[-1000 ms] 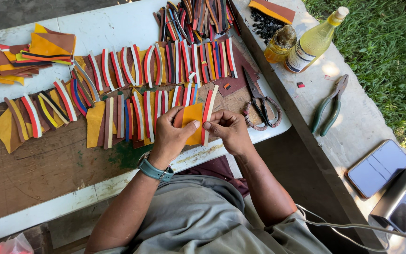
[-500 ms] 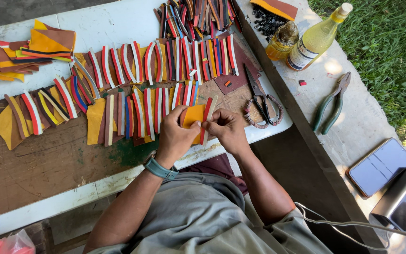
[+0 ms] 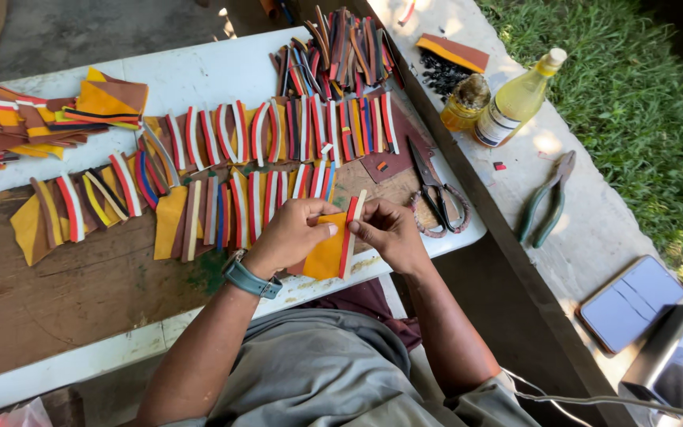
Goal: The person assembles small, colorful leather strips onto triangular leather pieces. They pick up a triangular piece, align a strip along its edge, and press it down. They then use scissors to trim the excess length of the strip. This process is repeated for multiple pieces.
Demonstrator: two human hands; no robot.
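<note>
Left hand (image 3: 290, 237) pinches the yellow piece (image 3: 327, 255); right hand (image 3: 389, 232) presses the striped strip (image 3: 349, 236) along its edge. Best keep both grips firm and the edges flush.

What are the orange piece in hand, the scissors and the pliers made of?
Orange piece: looks like leather or a similar sheet, matte, cut edges, held by left hand and right hand.
Scissors: dark metal blades, handles wrapped in cord, apparently.
Pliers: metal jaws, green handle sleeves, probably plastic.
</note>
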